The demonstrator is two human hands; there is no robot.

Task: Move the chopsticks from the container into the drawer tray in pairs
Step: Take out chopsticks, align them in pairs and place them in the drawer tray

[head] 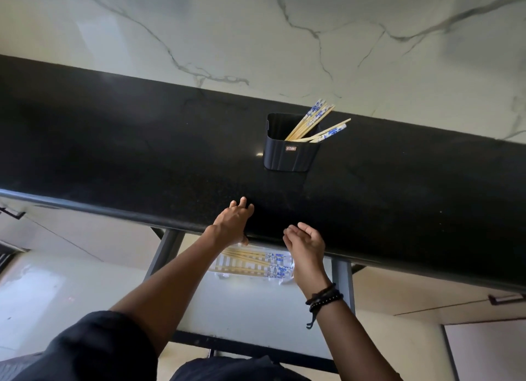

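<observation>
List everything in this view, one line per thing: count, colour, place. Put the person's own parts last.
Countertop: one, black, across the middle.
Wall: one, white marble with grey veins, behind the countertop.
Container: one, black, upright on the countertop, right of centre.
Chopsticks in container: several, exact count unclear, bamboo with blue-and-white tops, leaning right.
Drawer: one, pale with dark frame, open below the countertop edge.
Chopsticks in drawer: several, same pattern, lying flat, partly hidden.
Left hand: one, empty, on the countertop edge.
Right hand: one, empty, fingers curled, over the edge.
Bracelets: black, right wrist.
</observation>
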